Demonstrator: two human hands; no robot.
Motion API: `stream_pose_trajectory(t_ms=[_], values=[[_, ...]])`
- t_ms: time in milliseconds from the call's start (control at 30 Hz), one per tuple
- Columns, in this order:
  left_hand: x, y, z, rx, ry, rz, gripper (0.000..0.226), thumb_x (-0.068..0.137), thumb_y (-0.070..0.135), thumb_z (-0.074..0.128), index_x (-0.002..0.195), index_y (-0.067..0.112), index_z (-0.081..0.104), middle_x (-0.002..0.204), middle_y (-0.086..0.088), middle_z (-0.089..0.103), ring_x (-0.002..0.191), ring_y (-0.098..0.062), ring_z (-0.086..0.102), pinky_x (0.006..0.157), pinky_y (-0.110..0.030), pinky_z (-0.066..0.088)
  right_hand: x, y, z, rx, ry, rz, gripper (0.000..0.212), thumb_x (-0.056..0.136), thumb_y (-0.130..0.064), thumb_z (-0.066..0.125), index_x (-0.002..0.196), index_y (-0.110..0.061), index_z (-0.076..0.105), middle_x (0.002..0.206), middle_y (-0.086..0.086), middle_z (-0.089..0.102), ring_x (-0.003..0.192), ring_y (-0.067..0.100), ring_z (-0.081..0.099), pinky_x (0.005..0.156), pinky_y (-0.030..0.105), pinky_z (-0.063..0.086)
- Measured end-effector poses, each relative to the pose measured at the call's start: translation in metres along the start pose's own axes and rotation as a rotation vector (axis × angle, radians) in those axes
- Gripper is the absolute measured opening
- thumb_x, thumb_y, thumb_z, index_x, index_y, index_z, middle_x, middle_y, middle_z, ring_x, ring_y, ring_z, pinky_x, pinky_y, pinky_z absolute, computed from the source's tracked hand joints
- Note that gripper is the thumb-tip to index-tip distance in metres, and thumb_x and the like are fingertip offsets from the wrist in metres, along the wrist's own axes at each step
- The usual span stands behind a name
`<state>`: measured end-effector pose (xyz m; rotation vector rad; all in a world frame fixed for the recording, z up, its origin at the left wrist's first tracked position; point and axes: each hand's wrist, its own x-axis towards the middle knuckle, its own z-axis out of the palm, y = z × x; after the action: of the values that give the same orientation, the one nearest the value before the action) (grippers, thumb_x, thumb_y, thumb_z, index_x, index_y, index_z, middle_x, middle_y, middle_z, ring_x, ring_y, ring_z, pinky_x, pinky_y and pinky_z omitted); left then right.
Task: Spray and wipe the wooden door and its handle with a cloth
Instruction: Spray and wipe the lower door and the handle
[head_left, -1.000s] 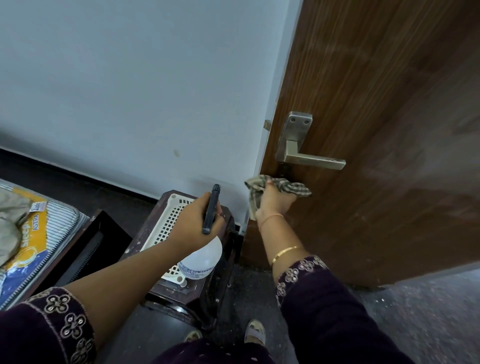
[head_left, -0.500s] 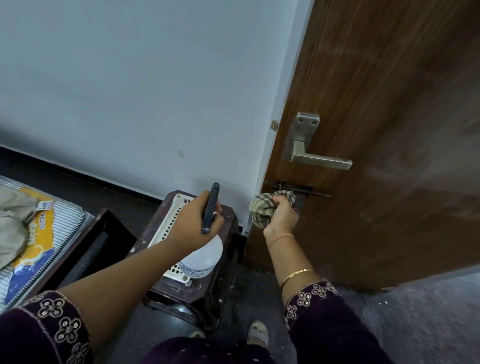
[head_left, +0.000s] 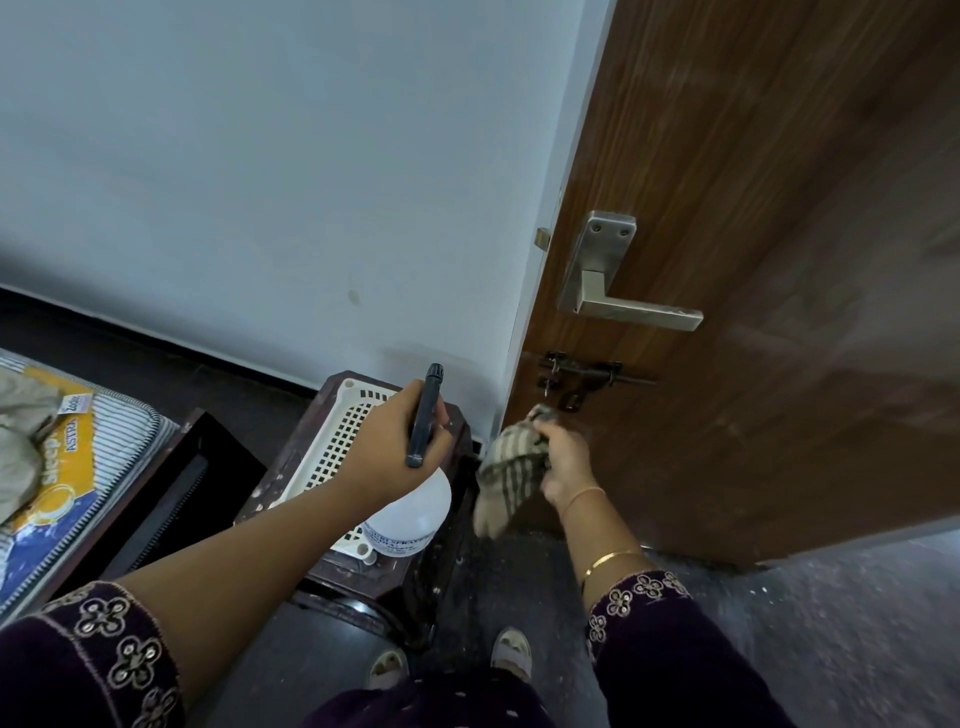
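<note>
The brown wooden door (head_left: 753, 218) fills the right side, with a steel lever handle (head_left: 613, 291) and a dark sliding bolt (head_left: 587, 376) below it. My right hand (head_left: 563, 460) grips a checked cloth (head_left: 506, 475) low on the door near its left edge, just under the bolt. My left hand (head_left: 395, 441) holds a white spray bottle (head_left: 410, 512) by its dark trigger head (head_left: 425, 415), away from the door.
A dark wooden stool (head_left: 395, 582) with a white plastic lattice tray (head_left: 337, 441) stands under my left hand, against the pale wall (head_left: 260, 156). A striped mattress (head_left: 67, 457) lies at the left. My feet are on the dark floor (head_left: 831, 623).
My right hand has slid the cloth down the door from just under the handle to below the bolt, uncovering the bolt. The left hand with the bottle has stayed put.
</note>
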<state>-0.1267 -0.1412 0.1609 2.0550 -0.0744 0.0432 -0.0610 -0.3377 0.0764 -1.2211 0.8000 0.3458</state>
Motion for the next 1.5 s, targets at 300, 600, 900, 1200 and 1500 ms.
stream_pose_trajectory(t_ms=[300, 600, 900, 1200, 1500], values=[[0.000, 0.000, -0.003, 0.008, 0.009, -0.041, 0.010, 0.077, 0.011, 0.055, 0.085, 0.017, 0.054, 0.071, -0.011, 0.058, 0.053, -0.008, 0.045, 0.054, -0.024, 0.039, 0.024, -0.040, 0.047, 0.021, 0.224, -0.111, 0.050, 0.088, -0.003, 0.061, 0.133, 0.002, 0.041, 0.122, 0.014, 0.058, 0.104, 0.029, 0.062, 0.084, 0.034, 0.052], [-0.003, -0.005, -0.010, 0.009, 0.040, -0.043, 0.009, 0.076, 0.011, 0.052, 0.085, 0.012, 0.054, 0.066, 0.009, 0.054, 0.052, -0.006, 0.044, 0.053, -0.016, 0.036, 0.013, -0.028, 0.023, -0.698, 0.423, -0.410, 0.032, 0.093, -0.030, 0.053, 0.115, -0.006, 0.053, 0.111, 0.016, 0.064, 0.104, 0.037, 0.059, 0.078, 0.035, 0.043], [0.012, -0.005, 0.004, 0.018, 0.008, -0.054, 0.013, 0.074, 0.019, 0.053, 0.086, 0.015, 0.054, 0.073, -0.009, 0.058, 0.056, -0.015, 0.048, 0.057, -0.036, 0.044, -0.008, 0.022, 0.005, -0.113, 0.546, -0.267, 0.034, 0.093, -0.018, 0.054, 0.123, -0.003, 0.048, 0.115, 0.020, 0.061, 0.103, 0.035, 0.059, 0.076, 0.029, 0.040], [0.016, -0.002, 0.019, -0.022, -0.043, -0.041, 0.015, 0.073, 0.017, 0.052, 0.088, 0.014, 0.054, 0.073, -0.002, 0.058, 0.059, -0.015, 0.051, 0.058, -0.034, 0.043, 0.031, -0.027, 0.049, 0.192, 0.389, -0.231, 0.036, 0.077, -0.008, 0.074, 0.101, -0.011, 0.047, 0.095, 0.005, 0.060, 0.086, 0.025, 0.063, 0.079, 0.049, 0.056], [0.010, -0.009, 0.009, 0.020, 0.005, -0.087, 0.014, 0.074, 0.018, 0.052, 0.087, 0.014, 0.055, 0.076, -0.012, 0.059, 0.065, -0.028, 0.054, 0.062, -0.043, 0.047, 0.017, 0.004, 0.034, 0.099, 0.483, -0.265, 0.033, 0.081, -0.011, 0.071, 0.107, -0.005, 0.051, 0.107, 0.010, 0.064, 0.098, 0.026, 0.063, 0.090, 0.042, 0.053]])
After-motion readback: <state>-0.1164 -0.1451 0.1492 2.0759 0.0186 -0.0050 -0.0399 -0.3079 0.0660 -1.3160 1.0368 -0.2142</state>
